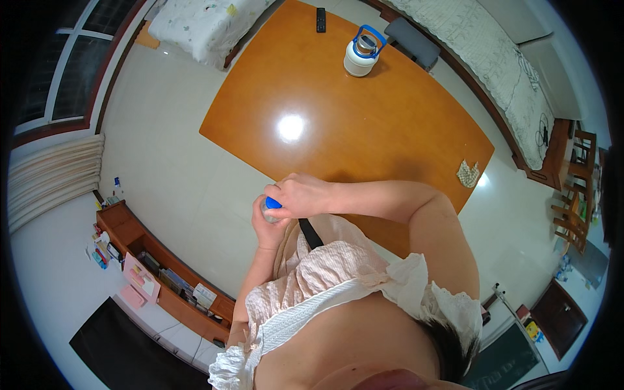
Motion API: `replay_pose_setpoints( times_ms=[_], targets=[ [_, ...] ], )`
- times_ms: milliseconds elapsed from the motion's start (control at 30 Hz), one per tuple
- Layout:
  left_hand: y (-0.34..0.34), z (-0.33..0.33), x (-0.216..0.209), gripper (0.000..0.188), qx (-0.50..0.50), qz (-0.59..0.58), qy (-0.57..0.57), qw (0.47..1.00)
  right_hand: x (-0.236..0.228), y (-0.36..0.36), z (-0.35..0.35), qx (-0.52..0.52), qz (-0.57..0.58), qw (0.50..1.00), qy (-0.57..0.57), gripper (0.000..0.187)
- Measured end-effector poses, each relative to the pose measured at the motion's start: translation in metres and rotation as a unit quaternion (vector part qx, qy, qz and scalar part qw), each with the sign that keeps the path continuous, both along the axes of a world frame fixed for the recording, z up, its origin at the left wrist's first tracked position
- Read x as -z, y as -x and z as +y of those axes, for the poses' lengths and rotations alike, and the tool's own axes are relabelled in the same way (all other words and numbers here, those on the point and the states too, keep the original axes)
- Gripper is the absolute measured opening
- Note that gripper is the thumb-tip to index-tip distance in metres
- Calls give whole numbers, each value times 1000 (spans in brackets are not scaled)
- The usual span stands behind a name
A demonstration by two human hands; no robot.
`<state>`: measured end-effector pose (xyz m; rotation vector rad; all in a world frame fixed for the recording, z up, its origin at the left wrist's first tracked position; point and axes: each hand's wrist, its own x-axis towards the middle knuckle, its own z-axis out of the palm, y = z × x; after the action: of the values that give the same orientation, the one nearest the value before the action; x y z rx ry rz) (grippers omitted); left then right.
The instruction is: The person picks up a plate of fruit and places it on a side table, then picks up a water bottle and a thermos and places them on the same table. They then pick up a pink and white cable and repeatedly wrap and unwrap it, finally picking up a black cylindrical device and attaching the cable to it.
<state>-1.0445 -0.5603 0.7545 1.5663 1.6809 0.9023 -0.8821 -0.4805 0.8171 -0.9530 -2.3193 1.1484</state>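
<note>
Close to my body, at the table's near left edge, my left hand is closed round a clear bottle, most of it hidden by the fingers. A blue cap shows at its top. My right hand reaches across from the right and is closed over the cap, its fingers wrapped about it. Both hands touch each other there.
The brown wooden table carries a white jug with a blue handle, a black remote control and a crumpled patterned cloth near its right corner. A grey stool stands by the far edge; a wooden cabinet is at left.
</note>
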Motion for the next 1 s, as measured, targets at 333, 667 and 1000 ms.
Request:
replay_pose_setpoints(
  times_ms=[333, 667, 1000],
  targets=[
    [-2, 9, -11, 58, -61, 98, -89, 989, -2, -38, 82, 38, 48, 980, 190, 30],
    [41, -17, -3, 57, -181, -7, 24, 983, 121, -214, 262, 555, -393, 720, -140, 41],
    [79, -68, 7, 56, -296, -17, 32, 955, 184, -209, 250, 481, -328, 813, -4, 40]
  ],
)
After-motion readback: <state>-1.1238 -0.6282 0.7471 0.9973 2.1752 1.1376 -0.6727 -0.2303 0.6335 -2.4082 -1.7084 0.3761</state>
